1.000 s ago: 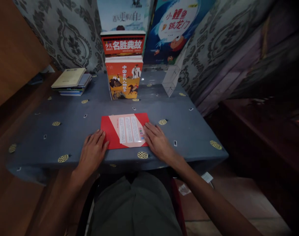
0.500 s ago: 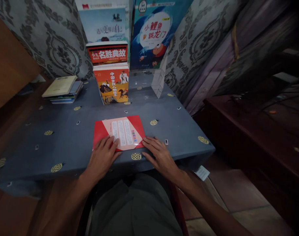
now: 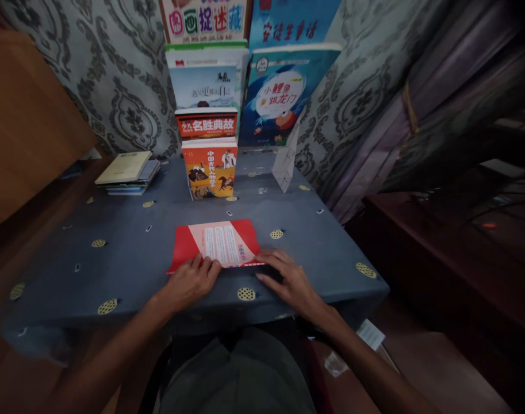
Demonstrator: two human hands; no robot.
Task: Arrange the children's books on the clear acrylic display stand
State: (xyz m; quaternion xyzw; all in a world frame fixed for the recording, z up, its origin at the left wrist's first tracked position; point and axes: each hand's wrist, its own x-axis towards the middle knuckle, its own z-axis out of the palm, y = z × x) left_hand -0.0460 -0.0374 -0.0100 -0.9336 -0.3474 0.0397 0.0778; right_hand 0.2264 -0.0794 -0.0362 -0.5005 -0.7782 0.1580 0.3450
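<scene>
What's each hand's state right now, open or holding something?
Left hand: fingers curled at the near edge of the red book; whether the grip is closed can't be told.
Right hand: open, thumb apart, fingertips at the book's near right corner.

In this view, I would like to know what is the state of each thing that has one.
Red book: closed, near edge apparently slightly raised
Left hand: fingers bent, at the book's near edge
Right hand: thumb and fingers apart, at its near right corner
Orange book: closed, upright
Stacked books: closed, lying flat
Clear rack: standing, holding books
Tablecloth: spread
Purple curtain: gathered by a tie
</scene>
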